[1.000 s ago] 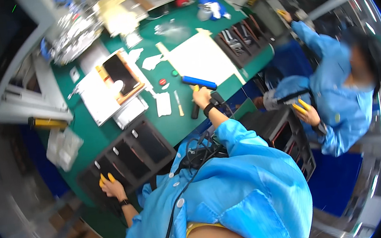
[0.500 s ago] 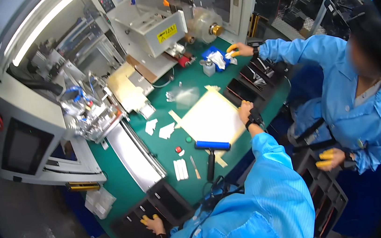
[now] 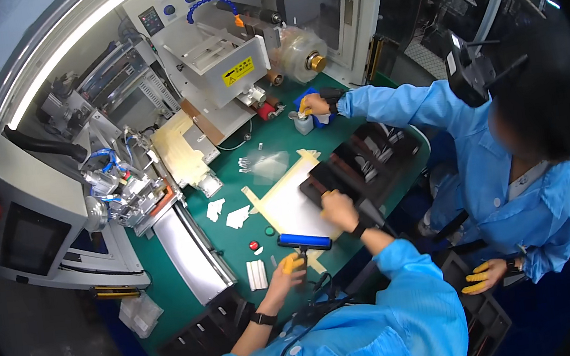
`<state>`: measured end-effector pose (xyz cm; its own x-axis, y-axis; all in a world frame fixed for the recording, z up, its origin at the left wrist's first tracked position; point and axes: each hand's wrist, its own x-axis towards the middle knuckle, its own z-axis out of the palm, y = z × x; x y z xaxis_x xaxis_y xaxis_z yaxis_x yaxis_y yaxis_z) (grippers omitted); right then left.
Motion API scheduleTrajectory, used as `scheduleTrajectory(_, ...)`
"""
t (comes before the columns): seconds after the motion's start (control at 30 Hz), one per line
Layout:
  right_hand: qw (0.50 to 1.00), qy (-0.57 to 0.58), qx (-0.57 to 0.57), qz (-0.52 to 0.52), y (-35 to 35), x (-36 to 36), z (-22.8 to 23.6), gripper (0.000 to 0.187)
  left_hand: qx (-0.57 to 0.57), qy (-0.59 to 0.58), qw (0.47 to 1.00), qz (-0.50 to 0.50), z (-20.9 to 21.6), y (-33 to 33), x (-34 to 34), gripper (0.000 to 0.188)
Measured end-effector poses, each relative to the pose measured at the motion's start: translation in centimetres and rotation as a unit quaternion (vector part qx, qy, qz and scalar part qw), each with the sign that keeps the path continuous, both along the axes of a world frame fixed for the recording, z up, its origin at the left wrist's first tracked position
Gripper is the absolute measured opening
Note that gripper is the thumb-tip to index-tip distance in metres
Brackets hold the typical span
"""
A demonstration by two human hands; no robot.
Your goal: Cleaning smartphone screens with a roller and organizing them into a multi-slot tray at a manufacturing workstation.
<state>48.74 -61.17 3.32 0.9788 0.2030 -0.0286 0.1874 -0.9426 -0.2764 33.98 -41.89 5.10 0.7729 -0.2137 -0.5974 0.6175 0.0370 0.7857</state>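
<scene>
My right hand (image 3: pixel 340 210) is closed on the near end of a black compartment tray (image 3: pixel 367 161). Dark flat pieces sit in that tray, and its left end overlaps the white sheet (image 3: pixel 294 198) edged with pale tape. My left hand (image 3: pixel 286 276), with yellow finger covers, is at the black handle of a blue roller (image 3: pixel 305 240). Whether its fingers grip the handle or a thin tool beside it is unclear. A second black tray (image 3: pixel 204 331) lies at the lower left, partly behind my left forearm.
A co-worker's hand (image 3: pixel 315 105) is at a small dispenser bottle (image 3: pixel 303 124); their other hand (image 3: pixel 484 276) is near a grey tray (image 3: pixel 486 310). White strips (image 3: pixel 257 275), a red button-like piece (image 3: pixel 253 245) and white scraps (image 3: pixel 237 217) lie on the green mat. Machinery stands behind and left.
My left hand has left the lower-left tray and come up to the roller. My right hand and its tray have shifted left over the sheet. The co-worker's hand has moved to the bottle.
</scene>
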Motion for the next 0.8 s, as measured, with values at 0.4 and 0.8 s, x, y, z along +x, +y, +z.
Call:
scheduleTrajectory(0.4, 0.956, -0.083, 0.050, -0.278, -9.5, 6.4, -5.5, 0.032, -0.020, -0.018, 0.906, 0.422, 0.3, 3.0, -3.3, 0.048)
scheduleTrajectory(0.8, 0.891, 0.242, 0.354, -0.148, -9.4, 2.4, -5.5, 0.036, 0.062, -0.079, 0.867, 0.489, 1.4, 11.1, -11.8, 0.048)
